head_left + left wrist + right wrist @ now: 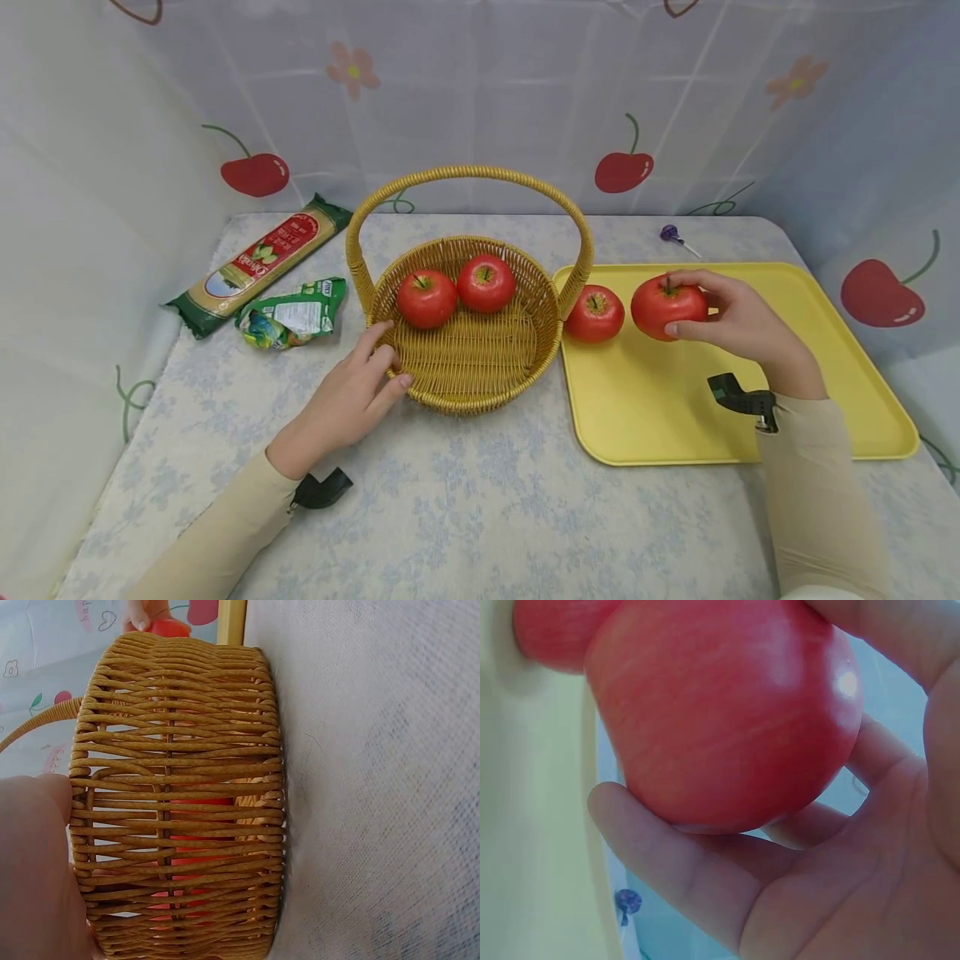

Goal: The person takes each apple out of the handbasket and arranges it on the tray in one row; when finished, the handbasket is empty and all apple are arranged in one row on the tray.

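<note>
My right hand (727,321) holds a red apple (667,308) between thumb and fingers, above the yellow tray (675,408). In the right wrist view the held apple (727,712) fills the space between the fingers. Another apple (595,314) lies at the tray's left end, against the basket's side. The round woven basket (461,407) has a tall arched handle, and two apples (427,298) sit inside at its back. With its fingertips over the near-left rim, my left hand (341,408) grips the basket; its thumb shows at the rim (73,795) in the left wrist view.
Left of the basket lie a long green and gold packet (258,265) and a crumpled green snack bag (296,314). A purple lollipop (670,233) lies behind the tray. A patterned cloth (465,517) covers the table, and a printed curtain (480,100) hangs at the back.
</note>
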Available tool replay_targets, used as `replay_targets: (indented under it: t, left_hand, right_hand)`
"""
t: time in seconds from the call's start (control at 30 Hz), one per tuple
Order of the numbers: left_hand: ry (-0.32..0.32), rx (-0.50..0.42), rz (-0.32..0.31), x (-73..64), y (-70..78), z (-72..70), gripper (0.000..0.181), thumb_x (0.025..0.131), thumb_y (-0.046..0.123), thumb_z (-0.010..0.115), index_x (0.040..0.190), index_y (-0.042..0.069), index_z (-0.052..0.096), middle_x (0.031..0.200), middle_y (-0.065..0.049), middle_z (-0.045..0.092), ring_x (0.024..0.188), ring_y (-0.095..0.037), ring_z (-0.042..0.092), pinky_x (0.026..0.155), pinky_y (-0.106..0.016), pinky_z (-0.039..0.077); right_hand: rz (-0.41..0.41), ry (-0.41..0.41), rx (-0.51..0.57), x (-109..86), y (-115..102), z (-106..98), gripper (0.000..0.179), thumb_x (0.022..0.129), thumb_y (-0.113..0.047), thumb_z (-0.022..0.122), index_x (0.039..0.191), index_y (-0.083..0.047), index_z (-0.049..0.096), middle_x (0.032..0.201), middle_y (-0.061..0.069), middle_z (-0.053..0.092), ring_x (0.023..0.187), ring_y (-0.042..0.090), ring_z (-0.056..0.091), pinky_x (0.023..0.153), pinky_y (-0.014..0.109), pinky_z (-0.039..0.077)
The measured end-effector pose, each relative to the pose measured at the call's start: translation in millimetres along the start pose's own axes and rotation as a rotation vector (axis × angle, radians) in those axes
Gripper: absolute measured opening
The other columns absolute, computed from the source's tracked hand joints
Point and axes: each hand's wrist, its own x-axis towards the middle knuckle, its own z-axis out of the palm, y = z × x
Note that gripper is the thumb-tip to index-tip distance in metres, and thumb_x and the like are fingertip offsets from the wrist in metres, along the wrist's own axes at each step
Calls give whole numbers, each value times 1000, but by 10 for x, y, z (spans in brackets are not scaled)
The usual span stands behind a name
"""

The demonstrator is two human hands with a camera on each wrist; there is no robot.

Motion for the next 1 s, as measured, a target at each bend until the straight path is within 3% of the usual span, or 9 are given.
replay_targets:
  t: [0.1, 0.2, 0.33, 0.53, 0.87, 1.0]
  left_hand:
    - [0, 3, 0, -1, 2, -5, 22, 105, 30, 56, 93, 11, 52, 159, -25, 33, 114, -41, 64, 81, -44, 49]
    - [0, 2, 1, -1, 4, -6, 22, 105, 30, 55, 94, 11, 52, 158, -25, 33, 113, -40, 64, 81, -45, 49]
    - [-2, -1, 1, -4, 7, -6, 24, 106, 33, 54, 94, 12, 51, 159, -24, 33, 114, -40, 64, 81, -45, 50]
    - [2, 0, -1, -5, 11, -6, 25, 106, 32, 54, 93, 11, 51, 159, -24, 33, 112, -41, 64, 82, -46, 50]
    - [7, 0, -2, -1, 18, -1, 22, 104, 28, 56, 92, 11, 51, 158, -25, 35, 109, -41, 65, 81, -46, 50]
    - [11, 0, -1, 1, 17, -3, 19, 103, 26, 57, 92, 11, 52, 158, -25, 35, 108, -41, 66, 82, -47, 50]
  right_hand:
    - [53, -13, -23, 33, 53, 11, 54, 88, -5, 77, 138, -3, 56, 130, -3, 55, 105, 10, 54, 74, 16, 54]
    - [94, -47, -44, 70, 112, 29, 56, 89, -6, 77, 139, -3, 54, 139, 15, 52, 113, 24, 53, 74, 15, 53]
    - [122, -85, -61, 114, 191, 60, 57, 89, -6, 77, 140, -2, 52, 144, 25, 48, 122, 42, 48, 75, 13, 50]
    - [123, -106, -86, 148, 276, 105, 55, 88, -9, 79, 137, -3, 55, 142, 24, 50, 125, 43, 46, 78, 10, 46]
    - [107, -106, -41, 171, 378, 119, 54, 88, -9, 79, 135, -3, 54, 144, 22, 49, 127, 39, 44, 80, 9, 47]
    - [126, -100, -29, 162, 434, 93, 56, 88, -9, 79, 137, -4, 53, 144, 19, 48, 124, 31, 46, 81, 9, 47]
